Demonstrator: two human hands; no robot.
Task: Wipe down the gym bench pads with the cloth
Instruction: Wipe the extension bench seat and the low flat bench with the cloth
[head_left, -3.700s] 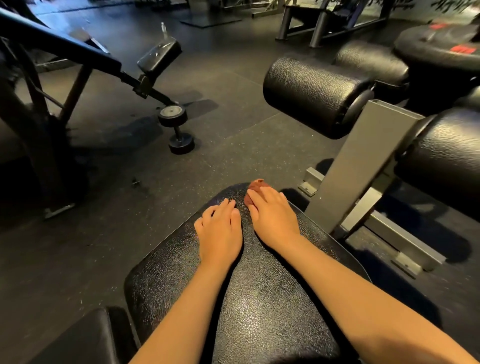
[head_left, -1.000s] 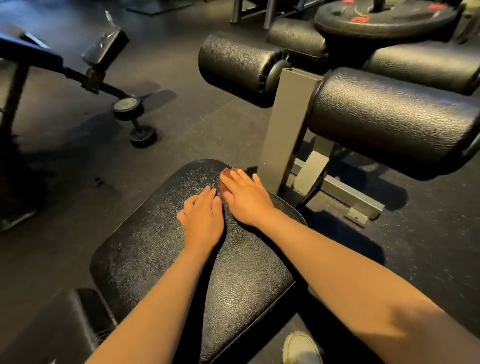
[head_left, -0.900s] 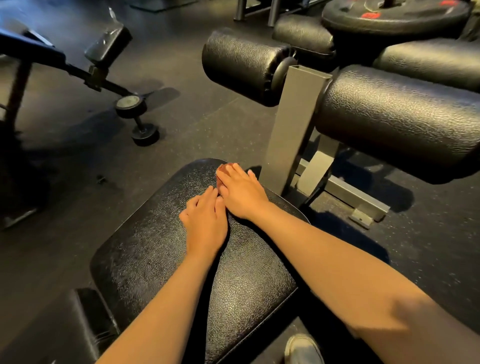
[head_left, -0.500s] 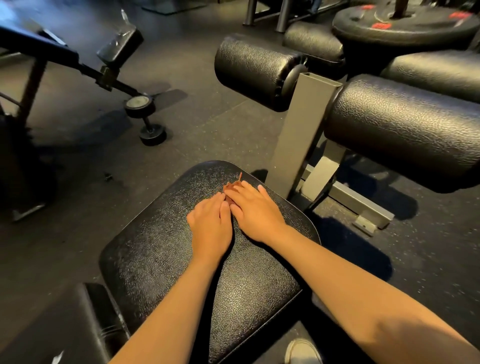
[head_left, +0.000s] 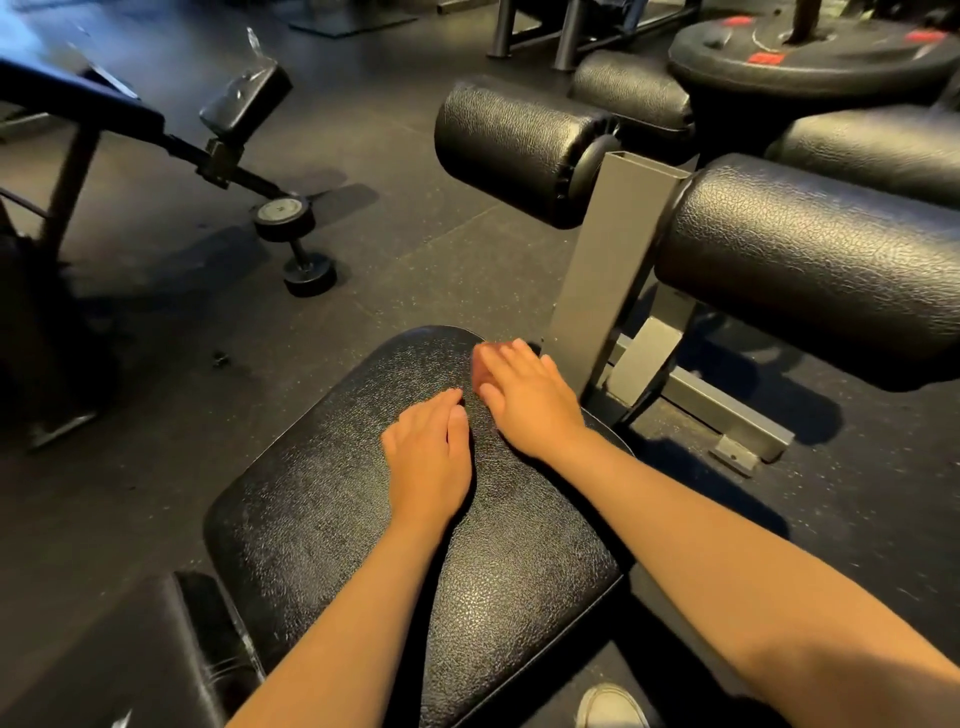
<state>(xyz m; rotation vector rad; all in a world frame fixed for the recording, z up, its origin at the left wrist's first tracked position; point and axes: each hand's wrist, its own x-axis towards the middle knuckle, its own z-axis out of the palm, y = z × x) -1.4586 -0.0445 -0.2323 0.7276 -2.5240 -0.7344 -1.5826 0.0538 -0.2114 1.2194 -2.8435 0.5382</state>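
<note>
A black textured bench seat pad (head_left: 332, 509) fills the middle of the view. My right hand (head_left: 524, 395) lies flat near the pad's far edge, fingers straight, pressing a small reddish-brown cloth (head_left: 480, 368) that shows only as a blurred sliver under the fingertips. My left hand (head_left: 428, 454) rests flat on the pad just left of and behind the right hand, fingers together, holding nothing. Beyond the seat, two black roller pads (head_left: 511, 150) (head_left: 810, 270) sit on either side of a grey steel post (head_left: 608, 260).
A second pad (head_left: 130, 654) of the bench lies at the lower left. A dumbbell (head_left: 296, 244) stands on the dark rubber floor to the left, beside another bench frame (head_left: 223, 156). Weight plates (head_left: 805, 52) sit at the upper right. A white shoe (head_left: 610, 706) shows at the bottom.
The right hand slid with the cloth away from the left hand, toward the pad's far right edge near the post. The left hand stayed flat in the middle of the pad.
</note>
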